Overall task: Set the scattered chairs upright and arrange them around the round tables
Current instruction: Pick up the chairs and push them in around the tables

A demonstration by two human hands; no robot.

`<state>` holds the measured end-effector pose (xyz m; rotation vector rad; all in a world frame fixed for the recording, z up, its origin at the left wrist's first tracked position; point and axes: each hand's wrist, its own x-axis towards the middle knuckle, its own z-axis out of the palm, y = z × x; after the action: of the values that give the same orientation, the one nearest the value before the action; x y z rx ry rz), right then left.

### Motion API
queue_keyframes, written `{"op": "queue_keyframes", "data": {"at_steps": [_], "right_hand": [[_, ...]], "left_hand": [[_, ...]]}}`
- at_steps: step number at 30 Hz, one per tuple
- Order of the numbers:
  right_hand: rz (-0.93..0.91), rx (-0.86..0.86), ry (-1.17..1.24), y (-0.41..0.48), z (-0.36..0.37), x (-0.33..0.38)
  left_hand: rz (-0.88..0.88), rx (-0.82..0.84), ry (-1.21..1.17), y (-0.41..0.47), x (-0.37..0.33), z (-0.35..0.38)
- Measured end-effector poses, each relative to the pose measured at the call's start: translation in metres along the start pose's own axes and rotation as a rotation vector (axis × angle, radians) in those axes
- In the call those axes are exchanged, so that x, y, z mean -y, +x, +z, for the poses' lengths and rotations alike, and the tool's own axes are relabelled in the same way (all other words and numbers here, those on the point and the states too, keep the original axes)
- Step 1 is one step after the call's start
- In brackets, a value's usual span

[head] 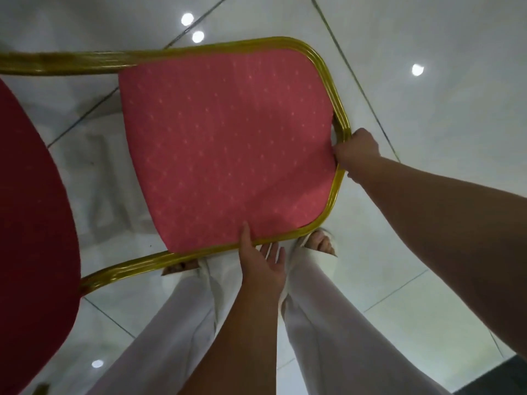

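One chair fills the view: its pink-red dotted back pad (228, 143) sits in a gold metal frame (328, 69) and faces up at me, tilted. Its dark red seat (31, 223) shows at the left edge. My right hand (356, 151) grips the frame's top rail at the right, fingers curled round it. My left hand (262, 266) is at the frame's near side rail, with the thumb lying on the pad and the fingers straight under the rail. The chair's legs are hidden. No round table is in view.
Glossy white floor tiles (427, 38) with dark joints and lamp reflections lie all around. My feet in white sandals (316, 249) and white trousers stand right under the chair's back. A dark mat (502, 377) shows at the bottom right corner.
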<state>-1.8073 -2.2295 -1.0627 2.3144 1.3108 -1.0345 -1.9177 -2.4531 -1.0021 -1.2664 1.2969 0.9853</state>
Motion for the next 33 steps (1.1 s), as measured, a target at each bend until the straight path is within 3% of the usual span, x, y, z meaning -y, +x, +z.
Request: {"op": "queue_keyframes", "data": {"at_steps": [5,10,13,17,20,24,28,33], "right_hand": [[0.02,0.047,-0.065,0.008,-0.006,0.003],[0.069,0.015,0.122,-0.008,-0.025,0.004],[0.049,0.07,0.186,-0.048,-0.068,0.001],[0.022,0.164,0.287,-0.128,-0.149,0.011],[0.032,0.216,0.339,-0.204,-0.218,0.027],[0.044,0.39,0.333,-0.311,-0.312,0.063],[-0.07,0.603,0.245,-0.401,-0.392,0.123],[-0.225,0.856,0.243,-0.495,-0.445,0.185]], "left_hand": [[0.007,0.08,-0.036,-0.011,0.007,0.013],[0.079,-0.031,0.062,-0.031,0.014,0.019],[0.096,-0.169,0.215,-0.07,0.024,0.014],[0.215,-0.278,0.681,-0.164,0.016,-0.003],[0.543,-0.109,0.865,-0.264,0.0,-0.015],[0.625,0.196,1.161,-0.387,-0.024,-0.032],[0.667,0.168,1.245,-0.489,-0.044,-0.038],[0.735,0.088,1.084,-0.575,-0.067,-0.055]]}}
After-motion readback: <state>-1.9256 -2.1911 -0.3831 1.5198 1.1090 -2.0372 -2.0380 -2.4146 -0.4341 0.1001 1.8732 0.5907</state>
